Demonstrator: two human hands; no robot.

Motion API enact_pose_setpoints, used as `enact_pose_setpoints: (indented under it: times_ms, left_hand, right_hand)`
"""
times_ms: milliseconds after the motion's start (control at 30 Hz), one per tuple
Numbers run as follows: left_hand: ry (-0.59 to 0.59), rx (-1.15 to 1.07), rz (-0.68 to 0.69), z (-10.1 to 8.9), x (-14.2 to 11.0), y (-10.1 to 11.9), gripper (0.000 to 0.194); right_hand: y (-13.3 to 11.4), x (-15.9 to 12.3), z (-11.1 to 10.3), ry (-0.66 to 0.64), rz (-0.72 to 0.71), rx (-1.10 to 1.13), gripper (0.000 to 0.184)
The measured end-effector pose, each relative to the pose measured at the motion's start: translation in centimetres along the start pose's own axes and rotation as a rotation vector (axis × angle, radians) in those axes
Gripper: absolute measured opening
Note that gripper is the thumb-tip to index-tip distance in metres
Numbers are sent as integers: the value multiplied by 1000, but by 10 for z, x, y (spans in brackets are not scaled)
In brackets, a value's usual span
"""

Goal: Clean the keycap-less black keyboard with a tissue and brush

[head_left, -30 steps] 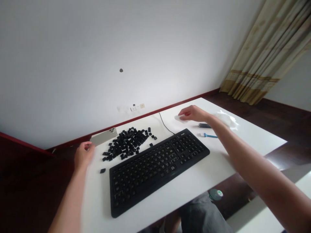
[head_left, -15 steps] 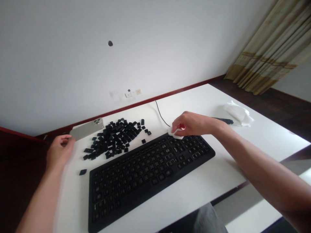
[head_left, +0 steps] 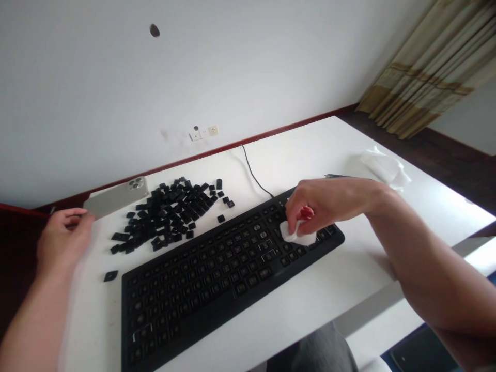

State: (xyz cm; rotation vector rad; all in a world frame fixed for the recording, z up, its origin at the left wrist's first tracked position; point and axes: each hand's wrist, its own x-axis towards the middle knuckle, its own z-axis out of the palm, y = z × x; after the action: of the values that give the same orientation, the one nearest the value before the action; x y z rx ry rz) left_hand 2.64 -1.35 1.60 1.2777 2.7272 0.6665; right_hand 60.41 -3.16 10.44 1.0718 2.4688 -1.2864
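A black keyboard (head_left: pixel 186 289) lies at a slant on the white table, its keycaps off and the switch sockets bare. My right hand (head_left: pixel 313 206) is closed on a crumpled white tissue (head_left: pixel 296 235), pressed on the number-pad end of the keyboard. At the table's left edge, my left hand (head_left: pixel 67 232) is loosely curled, thumb and fingers a little apart, with nothing visible in it. Its fingertips are by the near end of a grey phone (head_left: pixel 114 200) lying camera side up; contact is hard to tell. Loose black keycaps (head_left: pixel 170 212) are heaped behind the keyboard.
One lone keycap (head_left: pixel 110 276) lies left of the keyboard. The keyboard's cable (head_left: pixel 253 175) runs back towards the wall. Another white tissue (head_left: pixel 383 168) lies at the table's right, beyond a dark slim object (head_left: pixel 333 176) partly hidden by my right arm. A curtain (head_left: pixel 414 77) hangs behind.
My right hand has moved the tissue from the keyboard's back edge nearer to me, onto the number-pad area. The camera view has shifted slightly; my left hand stays by the phone.
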Motion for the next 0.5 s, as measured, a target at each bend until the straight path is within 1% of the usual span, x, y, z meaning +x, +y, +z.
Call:
enact_pose_setpoints:
  times_ms: [33, 67, 133, 167, 200, 233, 267, 300, 333, 367, 400, 467, 500]
  left_hand:
    - [-2, 1, 8, 0, 0, 0, 35]
    - [-3, 2, 17, 0, 1, 1, 38]
    - [-10, 7, 31, 0, 3, 1, 45]
    - [-15, 8, 33, 0, 3, 2, 47]
    - [-21, 6, 31, 0, 4, 3, 48]
    - [-22, 2, 27, -1, 4, 3, 49]
    - [-26, -4, 19, -1, 4, 4, 48]
    - [-29, -9, 11, -2, 3, 5, 48]
    - [-28, -13, 6, -3, 3, 6, 47]
    - [-25, -17, 3, -3, 2, 7, 46]
    - [-22, -22, 0, -4, 1, 7, 46]
    - [-16, -32, -5, -4, 0, 8, 45]
    - [-15, -37, -5, -4, 0, 8, 45]
  right_hand:
    - [-2, 0, 1, 8, 12, -2, 17]
    - [-3, 1, 2, -28, 29, -1, 18]
    - [-6, 2, 4, -201, 31, 19, 20]
    - [-8, 4, 5, -267, 4, 34, 21]
    - [-9, 5, 6, -264, -35, 43, 21]
    - [-10, 7, 6, -185, -72, 39, 22]
    - [-11, 8, 6, -62, -96, 21, 24]
    - [-11, 9, 6, 66, -102, -6, 25]
    - [-11, 10, 6, 155, -93, -30, 25]
    - [-11, 10, 5, 165, -78, -43, 24]
    - [-10, 10, 5, 93, -67, -39, 22]
    - [-7, 7, 3, -130, -71, 16, 19]
    - [-5, 5, 2, -185, -82, 44, 18]
